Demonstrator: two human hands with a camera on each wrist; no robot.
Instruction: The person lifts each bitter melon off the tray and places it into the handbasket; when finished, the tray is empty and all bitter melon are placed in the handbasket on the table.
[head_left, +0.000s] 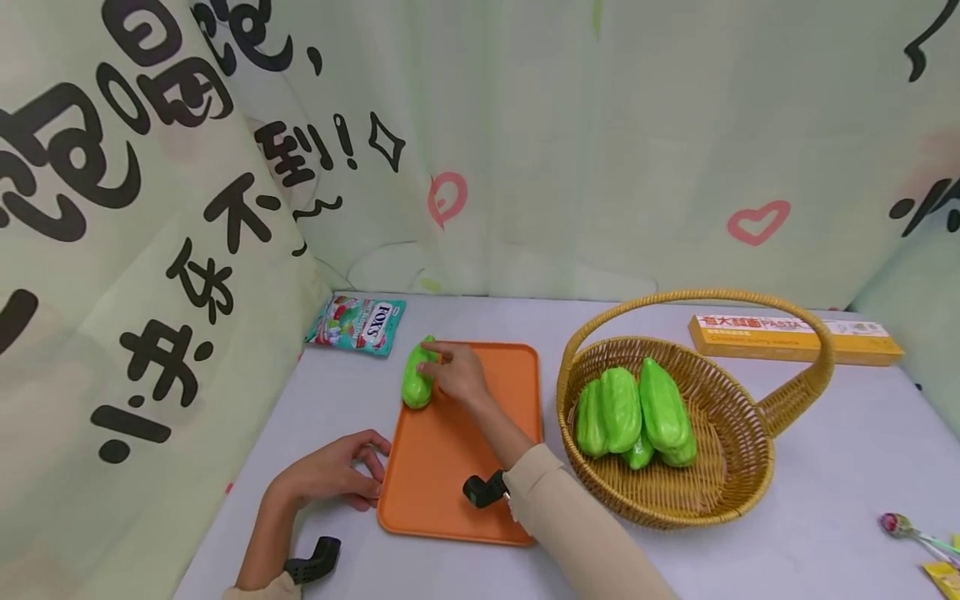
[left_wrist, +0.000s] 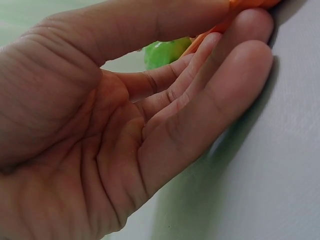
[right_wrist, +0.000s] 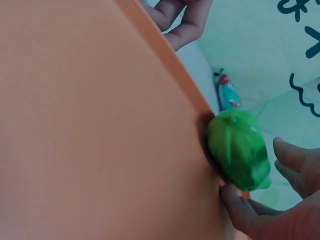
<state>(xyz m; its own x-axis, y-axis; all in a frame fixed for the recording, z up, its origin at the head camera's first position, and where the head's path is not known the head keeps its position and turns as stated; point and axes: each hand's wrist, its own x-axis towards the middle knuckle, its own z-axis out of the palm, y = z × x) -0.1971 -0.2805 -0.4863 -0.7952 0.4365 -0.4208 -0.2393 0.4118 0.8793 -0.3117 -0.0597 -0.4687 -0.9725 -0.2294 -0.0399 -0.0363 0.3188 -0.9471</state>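
Note:
A glossy, ribbed green fruit or vegetable (head_left: pixel 417 377), its exact kind unclear, lies along the far left rim of an orange tray (head_left: pixel 427 475). Over it is my right hand (head_left: pixel 454 371); the right wrist view shows thumb and fingers spread around the green piece (right_wrist: pixel 239 147), with a gap on one side. My left hand (head_left: pixel 345 471) rests by the tray's near left edge, fingers loosely bent and fingertips at the rim. Several similar green pieces (head_left: pixel 662 408) sit in a wicker basket (head_left: pixel 738 492) right of the tray.
A teal Fox's candy bag (head_left: pixel 358 323) lies behind the tray's left corner. A yellow pasta box (head_left: pixel 795 340) stands behind the basket, whose tall handle (head_left: pixel 712 296) arches over it. At the right edge lies a wrapped lollipop (head_left: pixel 896 525). Printed curtains surround the table.

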